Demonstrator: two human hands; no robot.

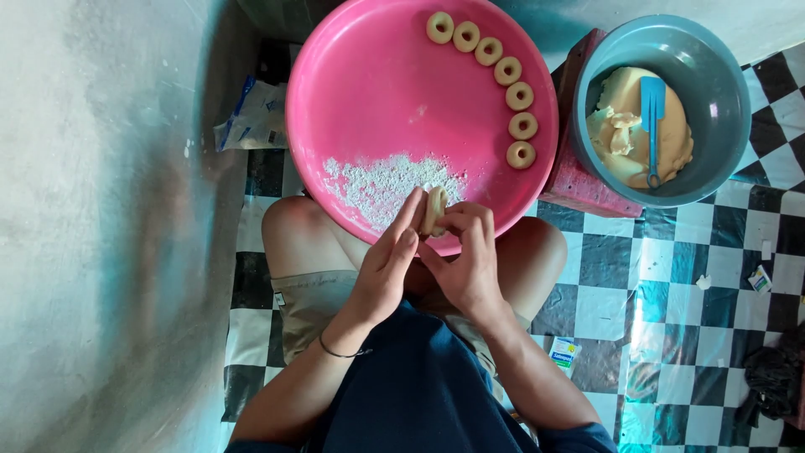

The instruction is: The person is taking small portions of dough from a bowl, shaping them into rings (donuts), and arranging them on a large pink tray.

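A pink tray [369, 92] carries seven dough rings [506, 70] along its 3 o'clock rim and flour [381, 180] at 6. Right of it, a grey bowl [713, 67] holds dough. Both hands, left hand [384, 270] and right hand [470, 260], pinch a dough ring [434, 210] at 6 o'clock, fingers closed on it; shaping seems underway, and placing it next would need a gentle grip.

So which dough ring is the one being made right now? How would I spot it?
Find the big pink tray on the person's knees. Seven dough rings lie flat in a curved row along its far right edge. The one you want is at the near rim, upright, pinched between the left hand and right hand.
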